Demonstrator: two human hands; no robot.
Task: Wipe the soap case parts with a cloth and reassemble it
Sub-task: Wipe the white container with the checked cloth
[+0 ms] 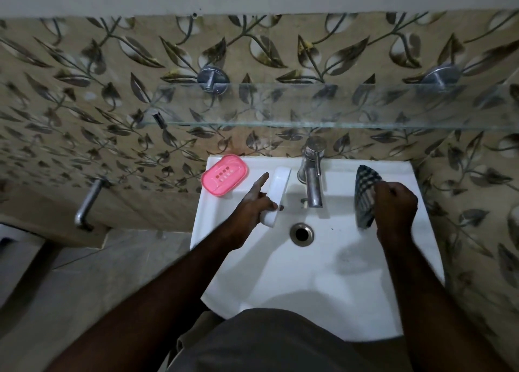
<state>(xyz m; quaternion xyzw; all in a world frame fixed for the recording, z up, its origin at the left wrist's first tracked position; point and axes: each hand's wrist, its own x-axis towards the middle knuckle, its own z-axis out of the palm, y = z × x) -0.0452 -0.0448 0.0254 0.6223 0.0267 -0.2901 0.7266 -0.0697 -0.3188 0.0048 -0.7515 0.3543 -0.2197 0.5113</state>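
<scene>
A pink soap case part [224, 174] with drain slots lies on the back left corner of the white sink [309, 287]. My left hand [254, 200] holds a white soap case part [276, 194] on edge over the basin, index finger stretched out along it. My right hand [394, 203] is closed on a dark checked cloth [365, 194], which hangs above the right side of the basin, apart from the white part.
A chrome tap [311, 178] stands between my hands at the back of the sink. The drain [302, 233] sits below it. A glass shelf [323, 105] juts out overhead. A metal pipe [87, 203] sticks out of the patterned wall at the left.
</scene>
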